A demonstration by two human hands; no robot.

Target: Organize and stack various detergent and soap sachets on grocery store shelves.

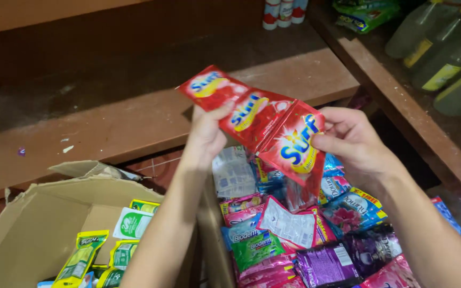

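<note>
Both hands hold up a connected strip of red sachets (252, 114) over a pile of mixed sachets (305, 234). My left hand (206, 133) grips the strip from behind near its middle, thumb on the front. My right hand (350, 140) pinches the lower right sachet at its edge. The strip runs diagonally from upper left to lower right, three sachets showing.
A cardboard box (38, 218) at the lower left holds yellow and green sachets (84, 256). A brown wooden shelf (134, 117) runs behind. Green bottles (444, 48) lie on a shelf at the upper right. Small white and red bottles (284, 13) stand at the top.
</note>
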